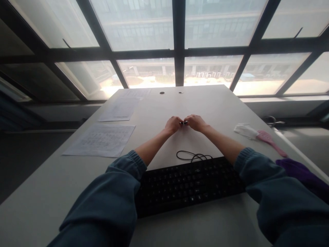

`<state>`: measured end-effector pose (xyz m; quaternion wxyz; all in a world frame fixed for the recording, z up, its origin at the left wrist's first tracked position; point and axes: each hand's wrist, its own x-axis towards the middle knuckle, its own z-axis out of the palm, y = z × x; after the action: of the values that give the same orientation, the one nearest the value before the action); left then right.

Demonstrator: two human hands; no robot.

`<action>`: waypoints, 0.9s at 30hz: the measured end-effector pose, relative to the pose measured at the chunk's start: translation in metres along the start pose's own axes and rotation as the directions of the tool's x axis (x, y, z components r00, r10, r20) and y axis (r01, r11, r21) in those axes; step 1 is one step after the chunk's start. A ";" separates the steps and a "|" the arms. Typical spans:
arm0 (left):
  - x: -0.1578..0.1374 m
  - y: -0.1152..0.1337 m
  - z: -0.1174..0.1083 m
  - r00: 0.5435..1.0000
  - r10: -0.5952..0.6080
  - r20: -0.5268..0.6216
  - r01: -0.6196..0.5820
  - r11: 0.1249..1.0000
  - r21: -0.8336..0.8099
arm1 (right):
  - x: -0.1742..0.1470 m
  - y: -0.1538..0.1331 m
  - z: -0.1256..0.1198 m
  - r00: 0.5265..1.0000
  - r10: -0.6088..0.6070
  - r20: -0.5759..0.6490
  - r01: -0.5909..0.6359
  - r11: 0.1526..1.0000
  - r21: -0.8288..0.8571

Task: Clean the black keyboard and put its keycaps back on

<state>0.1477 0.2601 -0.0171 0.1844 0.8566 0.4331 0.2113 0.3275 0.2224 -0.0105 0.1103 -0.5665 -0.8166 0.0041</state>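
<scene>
Small dark object (pixel 184 122) beyond keyboard (pixel 189 185)

Before you, a white table (pixel 51 199) under tall dark-framed windows (pixel 177 41); a black keyboard (pixel 190 187) sits nearest you, its cable (pixel 192 156) coiled just behind; printed papers (pixel 101 139) lie left; a pink hairbrush (pixel 269 140) and purple cloth (pixel 300 173) lie right.

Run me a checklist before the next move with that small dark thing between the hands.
1. Left hand on the small dark object: ok, pinched.
2. Right hand on it too: ok.
3. What the object is: cannot tell, too small.
4. Thin black looped cable apart from the hands: ok, lies near the black keyboard.
5. Printed paper sheets off to the left side: ok.
6. Pink hairbrush out of reach path: ok.
</scene>
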 end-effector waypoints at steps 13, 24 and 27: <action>-0.068 0.022 -0.032 0.996 -0.081 -0.044 0.069 0.970 -0.235 | -0.043 -0.023 -0.015 0.986 -0.009 -0.169 0.053 0.965 0.257; -0.182 0.077 -0.032 0.967 -0.079 0.244 0.195 0.845 -0.498 | -0.173 -0.072 -0.044 0.994 -0.099 0.056 0.041 0.771 0.636; -0.186 0.079 -0.024 0.967 -0.083 0.241 0.199 0.835 -0.513 | -0.176 -0.081 -0.045 0.992 -0.118 0.043 0.067 0.791 0.608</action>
<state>0.0884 0.0670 0.0052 0.4743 0.7545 0.3977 0.2180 0.3195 0.0251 0.0129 0.2531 -0.4603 -0.8030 0.2816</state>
